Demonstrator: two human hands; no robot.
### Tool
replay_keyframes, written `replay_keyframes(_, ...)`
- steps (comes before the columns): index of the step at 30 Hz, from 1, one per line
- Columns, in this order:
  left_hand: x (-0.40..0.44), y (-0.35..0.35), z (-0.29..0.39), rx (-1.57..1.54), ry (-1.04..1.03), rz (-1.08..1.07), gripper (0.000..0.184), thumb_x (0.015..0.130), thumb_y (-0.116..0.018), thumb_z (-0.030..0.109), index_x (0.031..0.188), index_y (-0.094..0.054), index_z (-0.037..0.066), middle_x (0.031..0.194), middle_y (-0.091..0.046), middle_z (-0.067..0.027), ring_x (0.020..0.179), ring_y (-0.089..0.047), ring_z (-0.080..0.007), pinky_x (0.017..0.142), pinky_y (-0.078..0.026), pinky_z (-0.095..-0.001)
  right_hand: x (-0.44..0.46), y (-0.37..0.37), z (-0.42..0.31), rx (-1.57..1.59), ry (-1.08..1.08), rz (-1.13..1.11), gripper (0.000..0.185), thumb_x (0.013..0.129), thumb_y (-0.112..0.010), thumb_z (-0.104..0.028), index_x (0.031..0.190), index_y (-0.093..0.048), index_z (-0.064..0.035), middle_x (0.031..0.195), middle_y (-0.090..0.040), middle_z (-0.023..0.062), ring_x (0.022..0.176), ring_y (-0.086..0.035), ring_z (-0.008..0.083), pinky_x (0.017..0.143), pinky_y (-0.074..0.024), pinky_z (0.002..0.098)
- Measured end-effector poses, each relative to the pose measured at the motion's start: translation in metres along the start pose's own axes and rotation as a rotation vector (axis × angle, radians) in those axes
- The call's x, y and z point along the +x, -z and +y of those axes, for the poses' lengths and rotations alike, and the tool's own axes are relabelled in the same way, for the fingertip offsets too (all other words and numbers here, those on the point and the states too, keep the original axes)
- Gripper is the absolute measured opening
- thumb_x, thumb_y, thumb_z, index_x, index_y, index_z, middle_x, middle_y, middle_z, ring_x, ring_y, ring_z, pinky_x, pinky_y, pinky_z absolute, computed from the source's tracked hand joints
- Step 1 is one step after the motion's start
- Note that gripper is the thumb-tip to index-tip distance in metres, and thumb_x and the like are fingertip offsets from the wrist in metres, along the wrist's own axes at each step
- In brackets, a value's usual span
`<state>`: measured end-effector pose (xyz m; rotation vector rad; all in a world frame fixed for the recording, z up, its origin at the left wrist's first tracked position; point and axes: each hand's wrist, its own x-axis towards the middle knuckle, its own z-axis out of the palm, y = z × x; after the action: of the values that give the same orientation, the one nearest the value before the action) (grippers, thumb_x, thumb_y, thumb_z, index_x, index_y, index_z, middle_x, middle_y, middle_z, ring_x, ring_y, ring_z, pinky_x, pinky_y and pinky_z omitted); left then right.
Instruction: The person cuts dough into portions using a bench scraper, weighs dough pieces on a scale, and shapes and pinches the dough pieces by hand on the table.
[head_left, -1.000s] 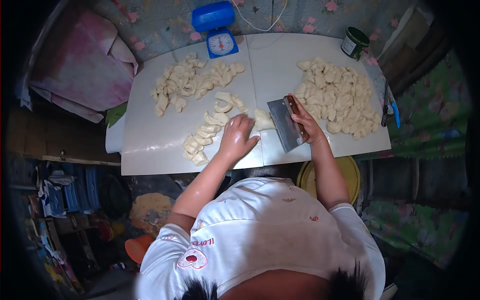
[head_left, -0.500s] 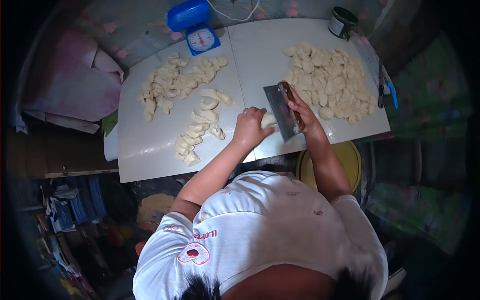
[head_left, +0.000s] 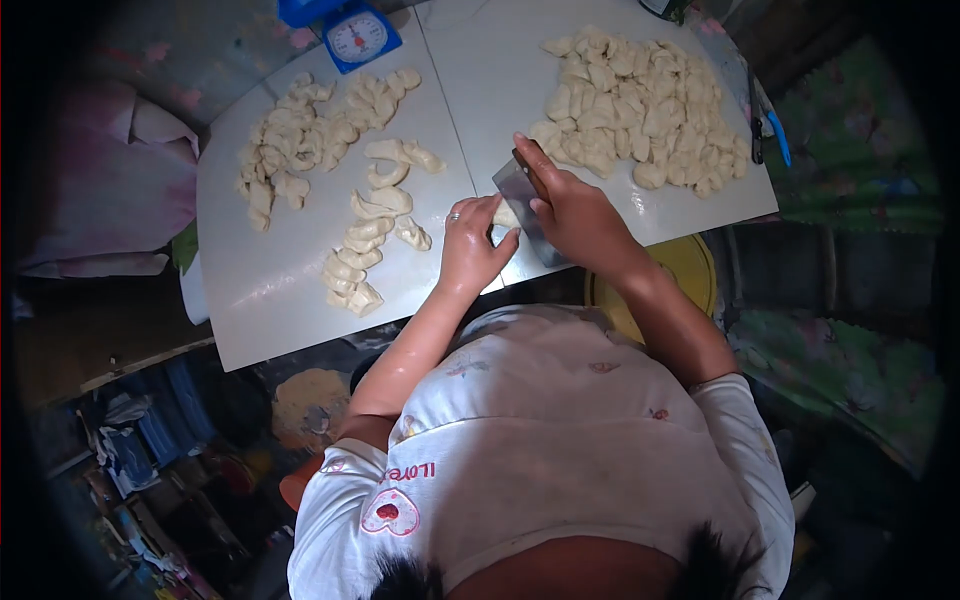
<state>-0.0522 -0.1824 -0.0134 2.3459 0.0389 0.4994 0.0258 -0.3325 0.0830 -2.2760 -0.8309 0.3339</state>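
My right hand (head_left: pixel 585 222) is closed on the brown wooden handle of a broad-bladed cutter (head_left: pixel 521 200), whose metal blade stands tilted near the table's front edge. My left hand (head_left: pixel 472 245) rests left of the blade, thumb and fingers curved around a small pale dough piece (head_left: pixel 505 215) that the hand and blade partly hide. Left of that hand, a row of cut dough pieces (head_left: pixel 365 240) lies on the white table (head_left: pixel 270 290). A loose pile of dough pieces (head_left: pixel 310 130) is behind them, and a larger pile (head_left: pixel 640 110) covers the back right.
A blue dial scale (head_left: pixel 360 38) stands at the back left. A dark container (head_left: pixel 664 8) is at the back right edge. A black-handled tool (head_left: pixel 756 125) and a blue-handled one (head_left: pixel 778 138) lie along the right edge. Below the table sits a yellow round lid (head_left: pixel 690 280).
The view has shifted, so the table sits higher in it. My right hand has turned over the cutter's handle, with the blade closer to my left hand, which now curls round the dough.
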Motion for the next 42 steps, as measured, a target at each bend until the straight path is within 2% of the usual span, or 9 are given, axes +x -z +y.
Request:
replay_keyframes(6,-0.004,0.001,-0.004,-0.024,0.019,0.014,0.041,0.065,-0.072,0.01,0.104,-0.061,-0.001,0.1,-0.063,-0.0171,0.095,-0.057,-0.0345,0.087,-0.044,-0.0402,0.01,-0.01,-0.028,-0.232,-0.17,-0.229,0.072,0.079,-0.054,-0.004,0.143,-0.025,-0.0215,0.094,-0.06,0.0253,0.079,-0.063,0.0378,0.071,-0.0503,0.0428)
replay_keyframes(13,-0.017,0.006,0.001,-0.051,0.091,0.021,0.032,0.063,-0.07,0.008,0.094,-0.06,0.003,0.089,-0.059,-0.0138,0.1,-0.053,-0.0349,0.088,-0.044,-0.0403,0.125,-0.018,-0.035,-0.131,0.009,0.081,0.07,0.078,-0.052,-0.004,0.142,-0.025,-0.0184,0.114,-0.058,0.0208,0.095,-0.059,0.0396,0.084,-0.0469,0.0436)
replay_keyframes(16,-0.009,0.017,-0.005,0.015,0.051,0.163,0.037,0.062,-0.072,0.01,0.097,-0.06,0.005,0.093,-0.055,-0.0113,0.104,-0.05,-0.0344,0.086,-0.044,-0.0419,0.095,0.004,-0.012,-0.064,0.099,0.205,0.066,0.08,-0.05,-0.011,0.141,-0.027,-0.019,0.1,-0.06,0.0261,0.09,-0.06,0.0403,0.079,-0.0468,0.0464)
replay_keyframes(20,0.021,0.04,0.013,0.157,0.095,-0.164,0.047,0.062,-0.076,0.019,0.103,-0.059,0.005,0.098,-0.053,-0.0097,0.104,-0.048,-0.034,0.088,-0.039,-0.0431,0.058,0.011,-0.003,-0.115,0.068,0.114,0.066,0.081,-0.051,-0.009,0.142,-0.026,-0.0176,0.095,-0.06,0.0262,0.086,-0.06,0.0414,0.078,-0.0468,0.0459)
replay_keyframes(26,0.035,0.013,-0.004,0.024,0.017,-0.203,0.046,0.064,-0.073,0.019,0.105,-0.06,0.003,0.113,-0.059,-0.0139,0.106,-0.055,-0.03,0.091,-0.038,-0.0409,0.031,0.003,-0.018,-0.196,-0.096,-0.033,0.062,0.084,-0.05,-0.009,0.142,-0.027,-0.016,0.091,-0.06,0.0269,0.079,-0.061,0.0402,0.072,-0.0486,0.0445)
replay_keyframes(30,0.033,0.012,-0.009,-0.006,0.006,-0.142,0.039,0.063,-0.072,0.015,0.098,-0.062,0.002,0.101,-0.062,-0.0144,0.097,-0.057,-0.0319,0.084,-0.042,-0.0401,0.038,-0.005,-0.032,-0.277,-0.278,-0.186,0.061,0.085,-0.048,-0.009,0.141,-0.028,-0.019,0.095,-0.06,0.0244,0.08,-0.062,0.0375,0.071,-0.0493,0.044)
replay_keyframes(35,0.013,0.001,-0.003,0.01,-0.092,-0.157,0.033,0.064,-0.072,0.012,0.094,-0.06,0.002,0.092,-0.06,-0.015,0.09,-0.055,-0.0346,0.08,-0.042,-0.0429,0.123,-0.027,-0.024,-0.308,-0.055,-0.045,0.061,0.084,-0.046,-0.008,0.14,-0.028,-0.0215,0.102,-0.059,0.0211,0.088,-0.061,0.0362,0.074,-0.0493,0.0451)
replay_keyframes(40,0.013,0.018,-0.021,-0.215,-0.021,-0.05,0.031,0.068,-0.074,0.012,0.088,-0.053,0.004,0.107,-0.051,-0.017,0.098,-0.053,-0.035,0.08,-0.045,-0.0404,0.127,0.007,-0.008,0.313,0.248,0.152,0.071,0.085,-0.054,-0.007,0.145,-0.017,-0.0186,0.126,-0.049,0.021,0.114,-0.053,0.0315,0.095,-0.0419,0.0374)
replay_keyframes(42,0.02,0.035,-0.019,-0.361,0.216,-0.039,0.029,0.072,-0.073,0.012,0.089,-0.05,0.005,0.115,-0.051,-0.0177,0.1,-0.054,-0.0323,0.078,-0.046,-0.0362,0.091,0.013,0.024,0.577,0.141,0.067,0.081,0.082,-0.06,-0.004,0.147,-0.013,-0.0144,0.138,-0.039,0.0179,0.128,-0.04,0.0249,0.104,-0.0328,0.0342)
